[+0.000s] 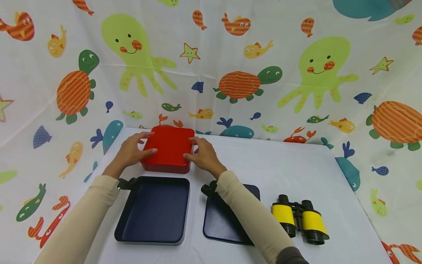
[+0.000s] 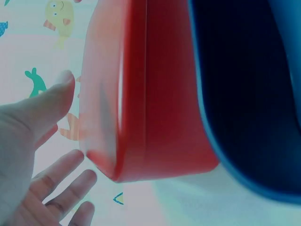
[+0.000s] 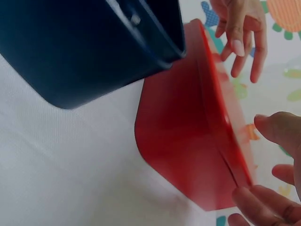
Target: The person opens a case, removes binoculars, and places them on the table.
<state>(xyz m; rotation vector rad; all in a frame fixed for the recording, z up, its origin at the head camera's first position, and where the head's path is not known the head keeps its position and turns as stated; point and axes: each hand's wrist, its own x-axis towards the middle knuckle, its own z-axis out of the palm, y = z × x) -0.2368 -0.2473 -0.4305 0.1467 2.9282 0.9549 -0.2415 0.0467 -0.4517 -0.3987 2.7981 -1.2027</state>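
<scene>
A red box (image 1: pixel 169 148) with a flat lid stands at the back of the white table. My left hand (image 1: pixel 132 149) is at its left side, fingers spread and thumb over the lid; in the left wrist view its fingertips (image 2: pixel 84 176) are close beside the box corner. On the opposite side is my right hand (image 1: pixel 206 156), loosely bent, its fingertips (image 3: pixel 247 197) right at the lid's edge in the right wrist view. The lid sits on the box, with a thin seam showing below its rim. Neither hand grips it.
In front of the red box lies an open navy box (image 1: pixel 155 211). A flat navy lid (image 1: pixel 227 223) is to its right, partly hidden under the right forearm. Yellow and black binoculars (image 1: pixel 298 218) lie farther right. A sea-animal curtain (image 1: pixel 204 47) hangs behind the table (image 1: pixel 280 165).
</scene>
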